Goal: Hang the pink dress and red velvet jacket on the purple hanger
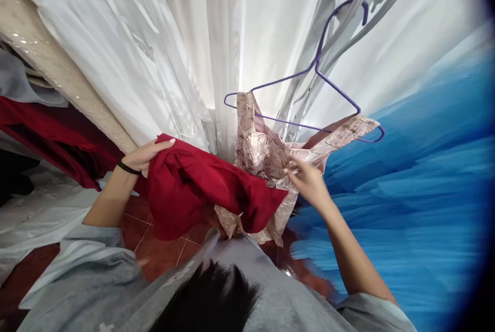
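A pale pink and gold brocade dress [258, 152] with wide straps hangs on a purple hanger [284, 80] in front of me. Dark red cloth [209, 182] stretches across its lower part, hiding much of the skirt. My left hand [147, 155], with a black band at the wrist, is closed on the cloth's upper left corner. At the dress's right side, my right hand [310, 183] has its fingers apart, near or lightly touching the bodice. It holds nothing that I can see.
White drapes [185, 53] fill the background, with an ornate white metal frame [309, 48] behind the hanger. Blue ruffled tulle [417, 182] spreads along the right. A sparkly cream fabric [65, 64] and other red garments [62, 138] are at the left. Reddish floor tiles [158, 249] show below.
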`<state>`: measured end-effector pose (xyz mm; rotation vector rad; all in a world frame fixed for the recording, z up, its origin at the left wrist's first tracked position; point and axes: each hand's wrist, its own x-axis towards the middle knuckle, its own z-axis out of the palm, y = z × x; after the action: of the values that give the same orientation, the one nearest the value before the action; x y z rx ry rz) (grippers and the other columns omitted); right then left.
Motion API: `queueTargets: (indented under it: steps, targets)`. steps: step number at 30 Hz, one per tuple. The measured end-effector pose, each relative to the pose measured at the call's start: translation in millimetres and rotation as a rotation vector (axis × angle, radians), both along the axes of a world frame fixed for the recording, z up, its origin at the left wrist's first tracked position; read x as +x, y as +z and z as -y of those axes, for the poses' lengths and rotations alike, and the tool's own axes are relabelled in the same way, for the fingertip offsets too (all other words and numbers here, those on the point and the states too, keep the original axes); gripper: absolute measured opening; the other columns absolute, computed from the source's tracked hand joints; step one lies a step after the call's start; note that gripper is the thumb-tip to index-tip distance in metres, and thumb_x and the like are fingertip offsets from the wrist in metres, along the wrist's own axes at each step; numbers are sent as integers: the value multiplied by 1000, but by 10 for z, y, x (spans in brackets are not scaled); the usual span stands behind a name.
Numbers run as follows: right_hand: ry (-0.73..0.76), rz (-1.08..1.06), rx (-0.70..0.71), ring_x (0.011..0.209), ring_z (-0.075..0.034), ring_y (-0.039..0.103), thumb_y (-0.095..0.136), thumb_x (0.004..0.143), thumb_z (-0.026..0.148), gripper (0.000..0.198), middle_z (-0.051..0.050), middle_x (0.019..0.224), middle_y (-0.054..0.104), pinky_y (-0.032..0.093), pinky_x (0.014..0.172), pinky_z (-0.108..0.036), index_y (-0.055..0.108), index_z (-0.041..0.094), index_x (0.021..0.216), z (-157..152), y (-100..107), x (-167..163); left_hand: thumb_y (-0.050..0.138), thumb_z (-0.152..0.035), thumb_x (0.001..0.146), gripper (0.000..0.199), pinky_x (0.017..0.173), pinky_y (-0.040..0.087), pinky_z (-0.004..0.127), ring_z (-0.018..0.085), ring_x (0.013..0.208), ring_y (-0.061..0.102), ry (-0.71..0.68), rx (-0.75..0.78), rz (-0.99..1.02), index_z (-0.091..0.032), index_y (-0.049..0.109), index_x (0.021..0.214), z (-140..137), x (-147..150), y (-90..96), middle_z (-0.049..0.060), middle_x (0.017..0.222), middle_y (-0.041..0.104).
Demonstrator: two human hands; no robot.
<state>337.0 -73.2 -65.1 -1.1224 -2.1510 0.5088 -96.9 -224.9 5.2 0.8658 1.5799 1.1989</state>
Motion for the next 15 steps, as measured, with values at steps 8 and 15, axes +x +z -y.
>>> queueTargets:
  steps: [8, 15]
  targets:
    - [-402, -20, 546, 105, -29, 64, 63, 80, 42, 59, -20, 119, 69, 47, 97, -45, 63, 12, 131, -974, 747, 764, 87, -49, 57, 40, 59, 52, 27, 19, 66, 64, -35, 18, -456, -15, 67, 62, -583, -172, 711, 7, 69, 70]
    - [-312, -282, 133, 58, -14, 49, 64, 75, 54, 46, -5, 61, 57, 39, 56, -29, 75, 9, 84, -1054, 776, 649, 82, -35, 57, 26, 55, 47, 32, 24, 62, 63, -101, -18, -801, -15, 66, 54, -1411, -227, 1167, 10, 64, 67]
